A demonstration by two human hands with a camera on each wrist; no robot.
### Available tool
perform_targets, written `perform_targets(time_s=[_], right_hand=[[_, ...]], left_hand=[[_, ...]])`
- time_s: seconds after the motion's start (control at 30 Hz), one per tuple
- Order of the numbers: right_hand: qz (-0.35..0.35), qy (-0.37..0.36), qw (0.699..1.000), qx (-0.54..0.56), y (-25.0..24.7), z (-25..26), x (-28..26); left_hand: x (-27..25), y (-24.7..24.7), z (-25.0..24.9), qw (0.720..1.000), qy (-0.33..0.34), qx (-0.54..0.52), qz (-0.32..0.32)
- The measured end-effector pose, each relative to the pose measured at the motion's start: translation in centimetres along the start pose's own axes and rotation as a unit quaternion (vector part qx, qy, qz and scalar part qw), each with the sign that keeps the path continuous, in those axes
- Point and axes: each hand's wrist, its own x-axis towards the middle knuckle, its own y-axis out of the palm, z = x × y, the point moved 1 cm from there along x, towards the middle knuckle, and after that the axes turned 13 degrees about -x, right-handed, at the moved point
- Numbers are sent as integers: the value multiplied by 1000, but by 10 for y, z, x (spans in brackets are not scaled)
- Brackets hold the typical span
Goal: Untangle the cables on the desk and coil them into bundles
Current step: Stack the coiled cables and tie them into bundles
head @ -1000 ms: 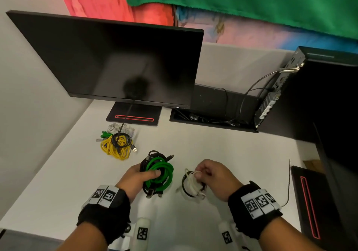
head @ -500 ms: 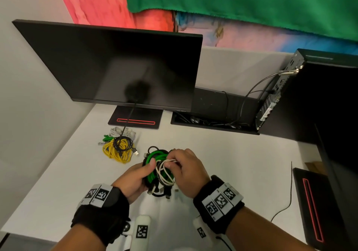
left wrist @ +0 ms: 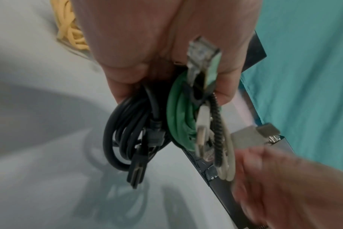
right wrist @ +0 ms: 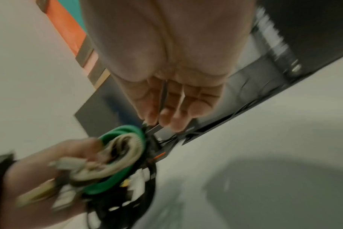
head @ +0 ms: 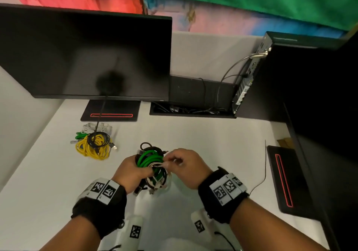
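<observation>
My left hand (head: 142,170) grips a stack of coils just above the white desk (head: 213,144): a black cable (left wrist: 125,139), a green cable (head: 149,158) and a white cable (head: 157,165) laid against the green one. Loose plugs hang below the hand. My right hand (head: 171,160) is close on the right and pinches an end of the white cable with thumb and fingertips. The left wrist view shows the thumb and fingers (left wrist: 225,91) curled round all the coils. In the blurred right wrist view the right fingertips (right wrist: 166,117) hover just over the green coil (right wrist: 125,131).
A second pile lies at the left: a yellow cable (head: 93,150) with a small black coil (head: 97,139) on top, green and white cables behind. The monitor (head: 85,57) and its base (head: 110,111) stand behind, a computer tower (head: 290,80) and black stand (head: 284,179) at right.
My right hand carried the white coil leftward from the desk and laid it against the green and black coils in my left hand. The left hand kept its grip.
</observation>
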Motion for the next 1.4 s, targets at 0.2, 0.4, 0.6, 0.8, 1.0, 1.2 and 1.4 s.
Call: perform_targets(time_s=[0.2, 0.4, 0.6, 0.8, 1.0, 1.2, 1.4], right_hand=[[67, 197, 929, -305, -88, -86, -60], [146, 284, 836, -447, -114, -129, -103], [124, 239, 860, -433, -89, -133, -98], [107, 142, 933, -314, -67, -100, -70], [85, 52, 983, -154, -37, -14, -41], [61, 30, 965, -255, 10, 55, -13], [68, 41, 953, -292, 37, 68, 10]], left_hand=[[2, 12, 13, 999, -35, -39, -14], [3, 10, 18, 997, -35, -63, -39], [-5, 3, 21, 995, -40, -71, -50], [-17, -11, 21, 993, -43, -91, -63], [-25, -18, 21, 990, -34, -100, -90], [-31, -22, 15, 988, -15, -89, -126], [-34, -23, 12, 992, 9, -91, -90]])
